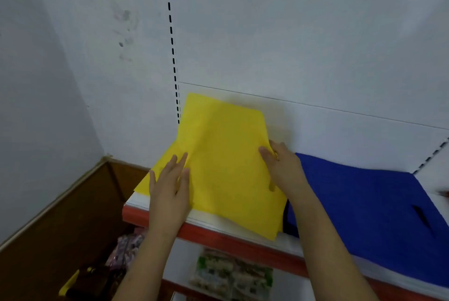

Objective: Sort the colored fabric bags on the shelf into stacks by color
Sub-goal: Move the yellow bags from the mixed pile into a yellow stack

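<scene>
A yellow fabric bag lies flat at the left end of the white shelf, its near corner hanging over the front edge. My left hand rests flat on its left side with straight fingers. At the bag's right edge, my right hand grips the fabric with curled fingers and thumb. To the right lies a blue fabric bag with a dark handle slot, spread flat on the shelf and partly tucked under the yellow one.
The shelf's front has a red rail. Below it, packaged goods sit on a lower shelf. A brown wooden panel stands to the left. A slotted upright runs up the white back wall.
</scene>
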A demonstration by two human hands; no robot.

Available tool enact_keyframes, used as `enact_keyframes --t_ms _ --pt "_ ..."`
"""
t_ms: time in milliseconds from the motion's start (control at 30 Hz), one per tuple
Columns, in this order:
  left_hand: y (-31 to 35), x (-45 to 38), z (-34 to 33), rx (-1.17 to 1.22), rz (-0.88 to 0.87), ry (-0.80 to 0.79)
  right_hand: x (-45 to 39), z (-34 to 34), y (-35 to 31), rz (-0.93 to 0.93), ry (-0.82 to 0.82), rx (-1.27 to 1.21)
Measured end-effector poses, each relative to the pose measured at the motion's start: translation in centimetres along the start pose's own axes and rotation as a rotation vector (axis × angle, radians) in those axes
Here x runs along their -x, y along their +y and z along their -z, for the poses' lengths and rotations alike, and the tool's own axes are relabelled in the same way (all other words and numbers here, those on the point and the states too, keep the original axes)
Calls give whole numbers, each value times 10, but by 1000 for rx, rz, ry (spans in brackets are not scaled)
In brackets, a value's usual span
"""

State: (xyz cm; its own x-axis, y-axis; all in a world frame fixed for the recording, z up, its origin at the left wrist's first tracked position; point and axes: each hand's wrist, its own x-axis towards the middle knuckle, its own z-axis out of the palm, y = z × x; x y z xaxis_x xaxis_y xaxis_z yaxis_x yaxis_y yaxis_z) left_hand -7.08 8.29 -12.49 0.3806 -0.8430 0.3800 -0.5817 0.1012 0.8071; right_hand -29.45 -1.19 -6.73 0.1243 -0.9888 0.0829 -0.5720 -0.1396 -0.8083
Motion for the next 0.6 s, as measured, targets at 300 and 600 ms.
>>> enact_keyframes --t_ms 300,600 --pt "40 14 7 602 296 -327 99 75 30 -262 103 -994" --pt "96 94 -61 643 260 -664 256 138 85 -186 721 -969"
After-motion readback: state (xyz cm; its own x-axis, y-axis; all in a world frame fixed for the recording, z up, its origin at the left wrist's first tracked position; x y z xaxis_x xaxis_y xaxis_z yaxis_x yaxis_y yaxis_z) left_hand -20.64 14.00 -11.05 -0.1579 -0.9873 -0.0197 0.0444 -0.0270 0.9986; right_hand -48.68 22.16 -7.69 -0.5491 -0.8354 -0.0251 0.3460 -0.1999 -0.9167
